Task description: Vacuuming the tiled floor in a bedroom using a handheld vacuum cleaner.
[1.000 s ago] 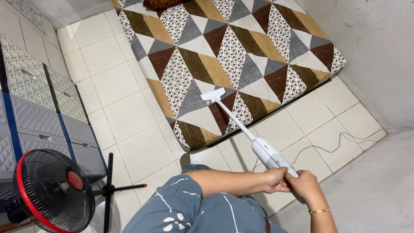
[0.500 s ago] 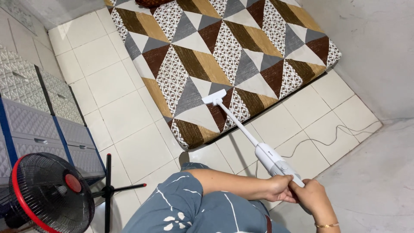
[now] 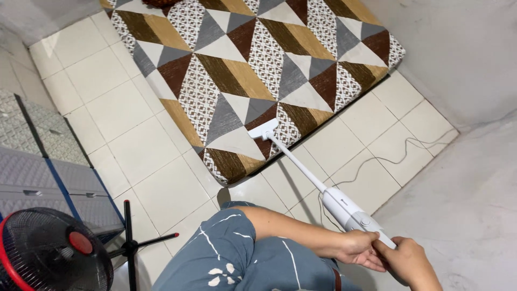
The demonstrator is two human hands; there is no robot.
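both hands held the handle end of a white stick vacuum (image 3: 344, 207): the left hand (image 3: 360, 249) was closed around it and the right hand (image 3: 409, 261) gripped just behind, the two touching. its flat head (image 3: 263, 129) rested on the patterned mattress (image 3: 253, 70) near the corner. a thin cable (image 3: 398, 159) lay on the tiled floor (image 3: 134, 156), and a black fan (image 3: 48, 258) stood at the left.

Black standing fan (image 3: 51, 250) with red rim and hub, lower left, on a cross-shaped base. Just behind it, grey plastic drawer units (image 3: 40, 167) (blue and black frames) along the left wall. White tiled floor (image 3: 129, 145). Bare grey wall (image 3: 463, 48) at right.
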